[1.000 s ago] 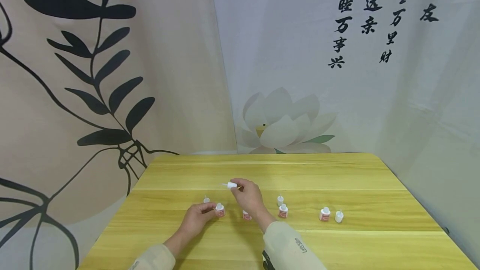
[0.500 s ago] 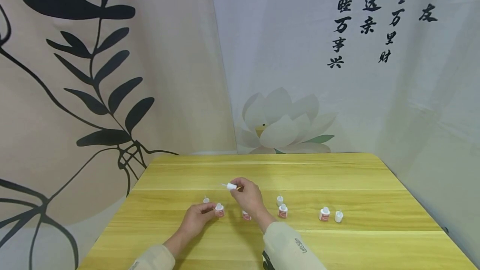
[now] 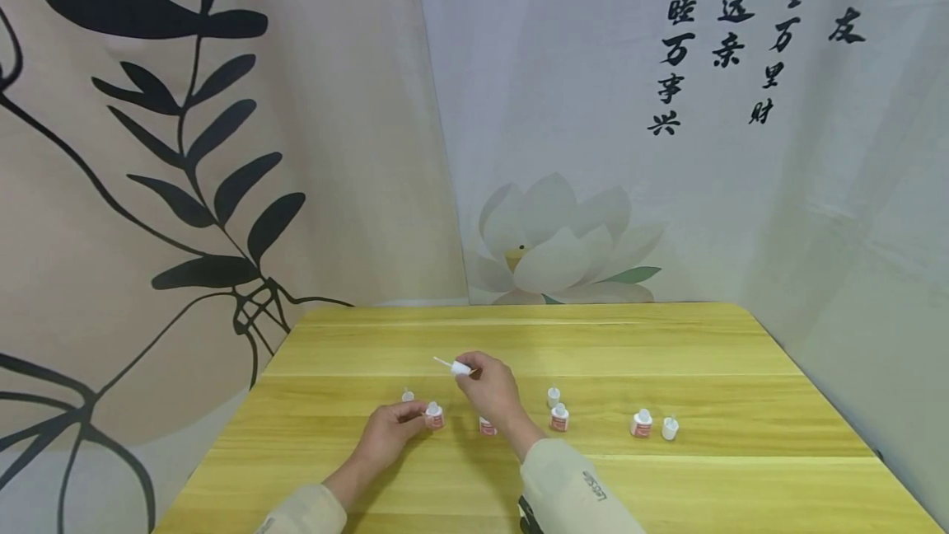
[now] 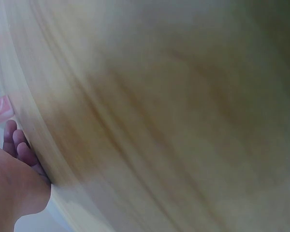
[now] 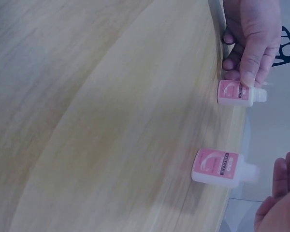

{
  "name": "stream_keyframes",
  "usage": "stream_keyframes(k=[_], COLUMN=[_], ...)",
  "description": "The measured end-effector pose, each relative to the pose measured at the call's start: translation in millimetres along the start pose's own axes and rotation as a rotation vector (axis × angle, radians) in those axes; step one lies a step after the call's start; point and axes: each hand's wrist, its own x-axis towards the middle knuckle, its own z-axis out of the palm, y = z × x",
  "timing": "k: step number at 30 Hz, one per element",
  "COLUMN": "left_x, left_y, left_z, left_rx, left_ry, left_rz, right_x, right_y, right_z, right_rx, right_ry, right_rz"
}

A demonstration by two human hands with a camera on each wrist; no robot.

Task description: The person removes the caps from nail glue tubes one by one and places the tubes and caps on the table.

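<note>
My left hand [image 3: 391, 433] holds a small white bottle with a pink label [image 3: 435, 416], upright on the table, thumb and fingers at its side. In the right wrist view, the thumb of that hand presses this uncapped bottle [image 5: 234, 93]. Farther up, my right hand [image 3: 491, 390] pinches a white brush cap [image 3: 460, 368] in the air; its thin stem points left and slightly up. Part of another pink-labelled bottle [image 3: 487, 426] shows beside the right wrist. The left wrist view catches only curled fingers and a sliver of a pink label [image 4: 2, 107].
Behind the left fingers stands a white cap [image 3: 408, 395], stem up. To the right are a bottle [image 3: 559, 417] with a cap [image 3: 553, 395] behind it, and another bottle [image 3: 642, 423] with a cap [image 3: 670, 428] beside it. A printed curtain hangs behind the wooden table [image 3: 474, 493].
The brush cap in my right hand has tilted, so its stem now points a little higher and shows more of its length. My left hand and the bottles have stayed in place.
</note>
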Motion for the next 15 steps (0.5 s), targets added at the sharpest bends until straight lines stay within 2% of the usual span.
stream_keyframes(k=[15], left_x=[0.8], left_y=[-0.7], left_z=[0.3], left_rx=[0.017], left_ry=[-0.004], left_rz=[0.001], right_x=[-2.3], right_y=[1.1], right_z=[0.0], right_rx=[0.016], right_ry=[0.005], right_rz=[0.014])
